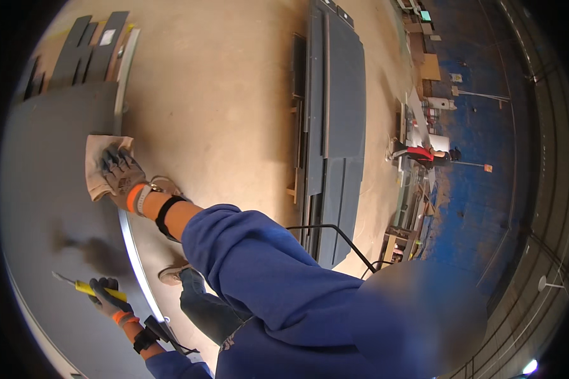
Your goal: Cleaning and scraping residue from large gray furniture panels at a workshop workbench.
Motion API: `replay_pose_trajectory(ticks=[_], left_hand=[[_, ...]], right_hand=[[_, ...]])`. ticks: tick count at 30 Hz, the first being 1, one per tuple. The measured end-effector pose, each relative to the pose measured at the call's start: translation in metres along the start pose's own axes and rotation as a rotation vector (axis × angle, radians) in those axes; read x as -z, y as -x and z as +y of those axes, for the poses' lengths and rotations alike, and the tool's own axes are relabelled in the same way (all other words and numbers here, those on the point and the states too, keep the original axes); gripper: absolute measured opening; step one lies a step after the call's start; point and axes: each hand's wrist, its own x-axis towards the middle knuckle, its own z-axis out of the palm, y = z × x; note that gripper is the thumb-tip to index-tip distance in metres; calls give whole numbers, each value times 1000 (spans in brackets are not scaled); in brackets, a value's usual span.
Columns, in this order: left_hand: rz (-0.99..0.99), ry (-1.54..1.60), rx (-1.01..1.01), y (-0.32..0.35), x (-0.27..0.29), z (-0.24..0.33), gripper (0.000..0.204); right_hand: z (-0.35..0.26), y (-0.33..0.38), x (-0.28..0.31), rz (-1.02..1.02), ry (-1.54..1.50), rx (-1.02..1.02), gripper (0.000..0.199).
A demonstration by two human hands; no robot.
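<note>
One head-worn fisheye view looks steeply down and sideways over the person's blue sleeve [265, 278], close to the grey table [50, 189] at frame left; the workshop floor [221, 95] bends away toward the upper right.

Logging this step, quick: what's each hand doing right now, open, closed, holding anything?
Left hand: closed around a yellow-handled tool over the grey panel.
Right hand: gloved, fingers spread flat, pressing a beige cloth on the panel.
</note>
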Motion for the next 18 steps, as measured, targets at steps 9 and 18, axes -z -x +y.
replay_pose_trajectory(ticks=[9, 18], left_hand=[[32, 93, -189, 30, 197, -11, 16], [712, 399, -48, 119, 431, -82, 18]], right_hand=[[-180, 206, -36, -390, 65, 206, 64], [-187, 237, -57, -794, 524, 385, 74]])
